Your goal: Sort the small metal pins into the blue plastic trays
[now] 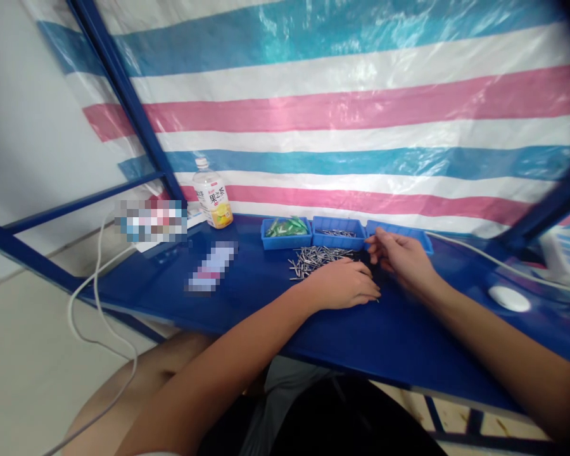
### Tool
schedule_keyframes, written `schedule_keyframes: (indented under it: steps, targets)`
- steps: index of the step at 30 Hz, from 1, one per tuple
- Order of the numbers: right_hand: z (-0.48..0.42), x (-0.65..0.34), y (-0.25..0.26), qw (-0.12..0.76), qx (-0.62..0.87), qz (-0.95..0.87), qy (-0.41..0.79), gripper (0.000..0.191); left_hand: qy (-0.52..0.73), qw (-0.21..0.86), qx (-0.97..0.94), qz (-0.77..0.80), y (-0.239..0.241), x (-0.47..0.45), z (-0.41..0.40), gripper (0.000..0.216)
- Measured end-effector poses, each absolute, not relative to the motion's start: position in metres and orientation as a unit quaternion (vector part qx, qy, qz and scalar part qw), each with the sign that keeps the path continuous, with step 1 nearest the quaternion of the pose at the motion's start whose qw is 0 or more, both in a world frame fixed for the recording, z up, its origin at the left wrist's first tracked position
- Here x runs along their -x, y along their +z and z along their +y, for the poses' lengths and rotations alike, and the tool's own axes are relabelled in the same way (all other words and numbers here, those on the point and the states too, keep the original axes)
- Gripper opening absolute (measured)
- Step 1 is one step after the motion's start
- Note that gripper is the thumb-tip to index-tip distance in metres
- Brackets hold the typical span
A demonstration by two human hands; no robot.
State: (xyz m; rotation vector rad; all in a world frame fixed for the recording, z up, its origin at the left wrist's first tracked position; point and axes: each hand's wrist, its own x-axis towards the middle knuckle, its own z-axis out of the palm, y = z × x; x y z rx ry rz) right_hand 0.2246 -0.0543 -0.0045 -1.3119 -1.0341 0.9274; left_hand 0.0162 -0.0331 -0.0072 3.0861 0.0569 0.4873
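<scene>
My left hand [344, 284] rests palm down on the blue table [247, 297], fingers curled together beside a heap of small metal pins [316, 258]. My right hand [399, 258] lies just to its right, fingers bent and pinched near a small dark object [363, 257] between the two hands. What either hand holds is too small to make out. Behind them stand three blue trays: the left tray [285, 233] with green parts, the middle tray [338, 232] with metal pins, and the right tray [403, 234] behind my right hand.
A drink bottle [212, 200] stands at the back left of the table. A white cable [92, 304] hangs off the left edge. A white round object [509, 297] lies at the right. A striped plastic sheet [342, 107] closes the back, held by a blue frame [123, 95].
</scene>
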Motion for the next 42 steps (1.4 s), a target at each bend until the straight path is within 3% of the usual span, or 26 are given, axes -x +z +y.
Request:
schedule_keyframes:
  steps: [14, 19, 30, 42]
  targets:
    - [-0.055, -0.221, -0.005, 0.569, 0.541, -0.477, 0.395, 0.047, 0.148, -0.054, -0.987, 0.043, -0.006, -0.008, -0.024, 0.018]
    - [-0.056, -0.220, -0.005, 0.564, 0.539, -0.485, 0.395, 0.048, 0.180, -0.050, -0.982, 0.042, -0.008, -0.010, -0.027, 0.028]
    - [-0.069, -0.212, 0.003, 0.506, 0.558, -0.593, 0.285, 0.042, 0.467, 0.185, -0.851, 0.155, -0.005, -0.004, -0.016, 0.031]
    - [-0.070, -0.207, -0.005, 0.497, 0.529, -0.646, 0.237, 0.038, 0.495, 0.340, -0.762, 0.240, -0.002, -0.006, -0.012, 0.017]
